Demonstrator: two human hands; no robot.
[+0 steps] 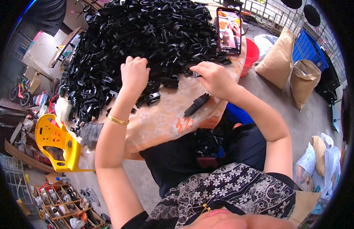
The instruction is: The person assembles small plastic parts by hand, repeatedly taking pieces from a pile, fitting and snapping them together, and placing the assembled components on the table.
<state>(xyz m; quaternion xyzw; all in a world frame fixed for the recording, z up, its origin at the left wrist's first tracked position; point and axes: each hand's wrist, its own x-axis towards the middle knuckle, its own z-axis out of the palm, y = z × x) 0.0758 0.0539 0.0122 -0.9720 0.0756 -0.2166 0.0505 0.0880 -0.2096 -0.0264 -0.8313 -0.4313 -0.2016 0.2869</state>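
Observation:
A large heap of small black plastic parts (146, 30) covers most of the cloth-topped table (156, 124). My left hand (135, 74) is at the heap's near edge, its fingers curled in; whatever they hold is hidden. To its right, my right hand (215, 79) pinches a small black plastic part (195, 73) between thumb and fingers, just above the cloth. A loose black part with a shiny face (153, 98) lies between my hands, nearer me. Closer to the table's front edge rests a longer, dark ribbed piece (197, 105), touched by neither hand.
A phone (229, 32) with a lit screen is at the table's right side, beside a red bucket (251, 55). Brown sacks (277, 53) stand farther right. At the left is a yellow plastic chair (53, 141), with a shoe rack (64, 208) below it.

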